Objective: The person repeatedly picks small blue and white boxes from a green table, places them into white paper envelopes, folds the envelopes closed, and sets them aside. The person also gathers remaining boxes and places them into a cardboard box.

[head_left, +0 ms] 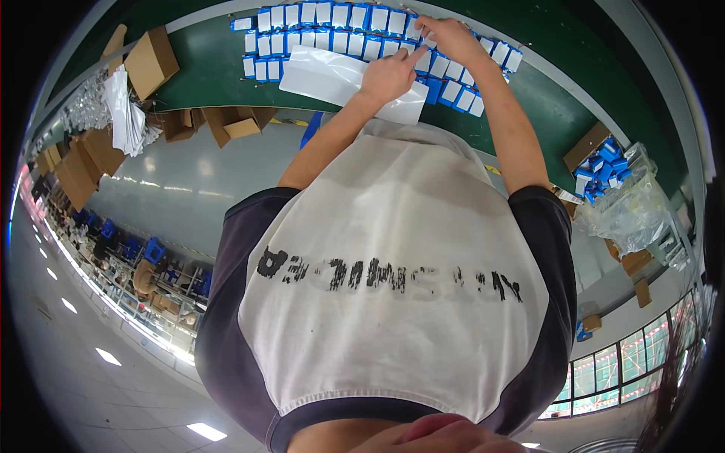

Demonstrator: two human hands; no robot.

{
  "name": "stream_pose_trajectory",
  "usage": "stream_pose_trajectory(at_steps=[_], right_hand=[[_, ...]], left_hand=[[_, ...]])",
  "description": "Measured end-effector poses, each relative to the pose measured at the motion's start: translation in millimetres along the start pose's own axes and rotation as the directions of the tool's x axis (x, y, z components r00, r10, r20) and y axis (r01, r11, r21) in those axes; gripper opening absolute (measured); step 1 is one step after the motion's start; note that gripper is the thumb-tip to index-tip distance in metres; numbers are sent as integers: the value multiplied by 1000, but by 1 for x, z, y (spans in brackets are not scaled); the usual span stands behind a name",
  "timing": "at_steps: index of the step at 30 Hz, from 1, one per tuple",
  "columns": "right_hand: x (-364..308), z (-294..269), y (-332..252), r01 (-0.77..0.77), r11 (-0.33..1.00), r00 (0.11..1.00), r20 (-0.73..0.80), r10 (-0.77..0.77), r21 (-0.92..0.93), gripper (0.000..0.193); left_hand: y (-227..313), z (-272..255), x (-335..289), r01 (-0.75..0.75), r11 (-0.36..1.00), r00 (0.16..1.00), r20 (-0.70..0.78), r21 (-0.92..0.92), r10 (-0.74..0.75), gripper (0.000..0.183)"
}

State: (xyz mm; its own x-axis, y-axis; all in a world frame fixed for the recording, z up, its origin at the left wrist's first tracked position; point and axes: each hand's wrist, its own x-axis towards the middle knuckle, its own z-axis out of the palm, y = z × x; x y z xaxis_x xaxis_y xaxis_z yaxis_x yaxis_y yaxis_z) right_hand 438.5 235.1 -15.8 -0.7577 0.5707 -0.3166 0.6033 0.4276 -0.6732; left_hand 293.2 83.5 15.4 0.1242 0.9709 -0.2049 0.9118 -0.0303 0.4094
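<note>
Blue, wrapped battery-like packs [340,15] with white faces lie in several curved rows on the green table [204,83]; thin wires stick out from some. My left hand [389,76] rests over the front rows, its index finger stretched toward a pack and the other fingers partly hidden. Just beyond it, my right hand [450,39] reaches in from the right, thumb and index finger bent close together over a pack in the rear rows. What lies between those fingertips is too small to make out. A glossy white sheet [321,74] lies beneath my left wrist and covers part of the front row.
At the right edge, a cardboard box [585,146] holds a jumble of blue packs [604,167], with clear plastic film [630,211] beside it. Open cartons [151,62] and crumpled clear bags [89,104] stand left. White sheets [127,113] hang there too.
</note>
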Motion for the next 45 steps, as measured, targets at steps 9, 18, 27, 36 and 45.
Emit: stream_pose_trajectory(at_steps=[9,18,27,36,45], right_hand=[[-12,9,-13,286,948,857,-405,-318,-138,38],[-43,32,-3,57,989,895,-433,-110,-134,35],[-75,-12,-91,249,924,878,-470,-88,291,42],[-98,-17,-163,138,544,897,-337,285,828,34],[-120,3,-171,169,-67,920,-133,368,983,29]], left_hand=[[-5,12,18,65,998,994,91,4,-66,65],[-3,15,22,43,999,989,143,3,-43,60],[-18,-111,-3,-6,-65,936,17,-998,-351,24],[12,-166,-12,-147,-393,900,42,-908,-434,55],[63,-134,-48,-38,66,886,-64,-997,-460,46]])
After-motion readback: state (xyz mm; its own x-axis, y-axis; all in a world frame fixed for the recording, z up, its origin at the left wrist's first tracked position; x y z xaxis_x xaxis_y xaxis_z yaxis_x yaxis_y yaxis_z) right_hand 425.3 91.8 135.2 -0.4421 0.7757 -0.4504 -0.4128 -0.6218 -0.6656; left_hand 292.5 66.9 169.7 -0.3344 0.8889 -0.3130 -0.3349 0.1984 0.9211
